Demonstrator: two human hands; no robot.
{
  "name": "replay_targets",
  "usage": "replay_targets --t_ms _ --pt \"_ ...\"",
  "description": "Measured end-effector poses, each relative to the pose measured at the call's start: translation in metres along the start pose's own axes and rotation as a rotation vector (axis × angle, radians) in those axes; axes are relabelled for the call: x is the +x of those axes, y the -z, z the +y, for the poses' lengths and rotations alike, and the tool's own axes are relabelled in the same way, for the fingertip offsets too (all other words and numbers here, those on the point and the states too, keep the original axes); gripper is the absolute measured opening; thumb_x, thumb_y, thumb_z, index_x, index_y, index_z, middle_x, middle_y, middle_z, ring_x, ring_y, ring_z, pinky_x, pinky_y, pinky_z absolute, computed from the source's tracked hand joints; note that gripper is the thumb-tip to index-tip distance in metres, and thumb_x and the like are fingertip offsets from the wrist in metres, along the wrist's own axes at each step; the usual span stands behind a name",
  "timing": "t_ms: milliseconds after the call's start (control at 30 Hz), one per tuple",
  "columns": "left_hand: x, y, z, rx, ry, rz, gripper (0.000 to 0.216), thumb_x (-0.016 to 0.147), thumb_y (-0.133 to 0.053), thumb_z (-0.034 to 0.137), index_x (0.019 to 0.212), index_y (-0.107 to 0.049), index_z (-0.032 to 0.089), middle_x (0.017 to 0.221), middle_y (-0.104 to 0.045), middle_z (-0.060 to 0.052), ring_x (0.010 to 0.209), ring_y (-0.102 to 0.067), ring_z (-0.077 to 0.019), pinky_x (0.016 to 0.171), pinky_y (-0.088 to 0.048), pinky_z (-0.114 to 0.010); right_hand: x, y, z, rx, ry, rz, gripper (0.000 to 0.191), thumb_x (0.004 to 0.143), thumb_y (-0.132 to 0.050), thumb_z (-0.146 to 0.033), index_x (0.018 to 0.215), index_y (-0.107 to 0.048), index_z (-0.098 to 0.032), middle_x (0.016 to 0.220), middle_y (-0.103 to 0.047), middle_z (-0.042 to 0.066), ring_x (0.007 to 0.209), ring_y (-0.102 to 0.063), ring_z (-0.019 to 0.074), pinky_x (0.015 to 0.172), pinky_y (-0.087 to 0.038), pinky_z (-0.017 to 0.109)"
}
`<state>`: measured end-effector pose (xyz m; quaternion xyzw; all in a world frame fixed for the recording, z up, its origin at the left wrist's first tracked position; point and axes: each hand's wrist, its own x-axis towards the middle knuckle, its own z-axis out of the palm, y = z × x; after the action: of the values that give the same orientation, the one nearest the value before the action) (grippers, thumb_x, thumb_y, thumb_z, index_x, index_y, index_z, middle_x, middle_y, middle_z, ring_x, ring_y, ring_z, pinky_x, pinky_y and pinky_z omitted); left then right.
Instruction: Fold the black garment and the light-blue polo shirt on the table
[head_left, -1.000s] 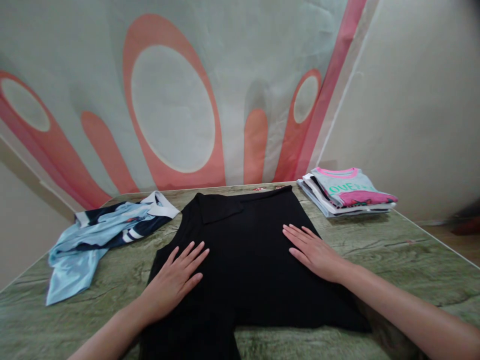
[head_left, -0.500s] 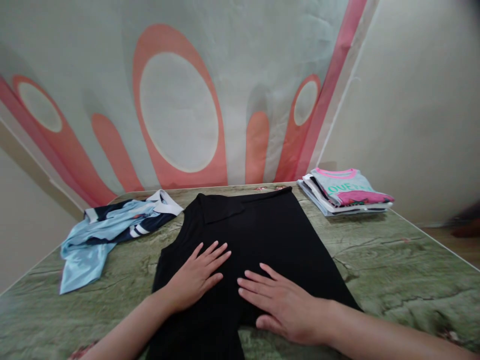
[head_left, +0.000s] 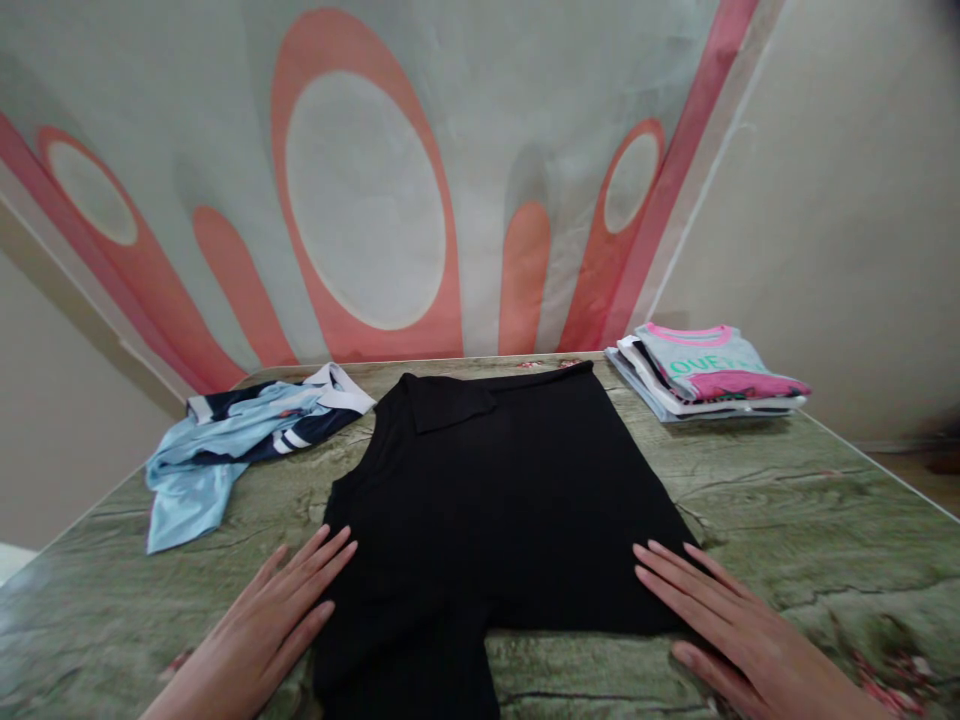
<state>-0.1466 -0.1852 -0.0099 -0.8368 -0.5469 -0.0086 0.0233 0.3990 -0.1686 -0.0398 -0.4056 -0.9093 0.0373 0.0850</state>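
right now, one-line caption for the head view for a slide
Left hand and right hand lie flat at the edges of a black shirt on a green table.

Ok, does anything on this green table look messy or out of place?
The light blue and navy shirt lies crumpled at the left of the green patterned table, unlike the neatly folded stack of shirts at the far right. The black collared shirt lies flat between.

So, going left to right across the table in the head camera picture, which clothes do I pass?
Crumpled light blue shirt → black shirt spread flat → stack of folded clothes. The left hand and right hand lie nearer, under these, so they have no clear place in the order.
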Motion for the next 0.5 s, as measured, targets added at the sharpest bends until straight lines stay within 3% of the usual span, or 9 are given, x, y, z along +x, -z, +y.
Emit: replay_targets --t_ms 200,367,500 --pt "-0.034 0.003 0.029 -0.126 -0.050 -0.046 0.071 0.087 -0.048 0.024 0.151 -0.020 0.037 0.156 -0.028 0.002 0.141 -0.029 -0.0269 0.115 -0.024 -0.051 -0.028 -0.009 0.014 -0.092 -0.036 0.173 0.056 0.088 -0.058 -0.035 0.142 -0.044 -0.031 0.147 -0.044 -0.001 0.128 -0.050 0.0258 0.105 -0.044 0.037" --pt "-0.029 0.000 0.037 -0.116 -0.009 -0.009 0.073 0.082 -0.045 0.015 0.148 -0.026 0.040 0.155 -0.030 0.003 0.140 -0.034 -0.0256 0.114 -0.024 -0.053 -0.028 -0.011 0.016 -0.123 -0.006 0.208 0.051 0.086 -0.062 -0.038 0.135 -0.054 -0.031 0.143 -0.050 0.001 0.123 -0.054 0.0264 0.100 -0.049 0.035" --pt "-0.022 0.003 0.049 -0.120 -0.045 0.097 0.075 0.078 -0.044 0.010 0.146 -0.034 0.039 0.151 -0.038 0.003 0.138 -0.037 -0.0253 0.117 -0.022 -0.049 -0.031 -0.015 0.017 -0.151 -0.013 0.212 0.050 0.085 -0.063 -0.042 0.133 -0.055 -0.031 0.138 -0.054 0.001 0.120 -0.056 0.0261 0.099 -0.049 0.035"
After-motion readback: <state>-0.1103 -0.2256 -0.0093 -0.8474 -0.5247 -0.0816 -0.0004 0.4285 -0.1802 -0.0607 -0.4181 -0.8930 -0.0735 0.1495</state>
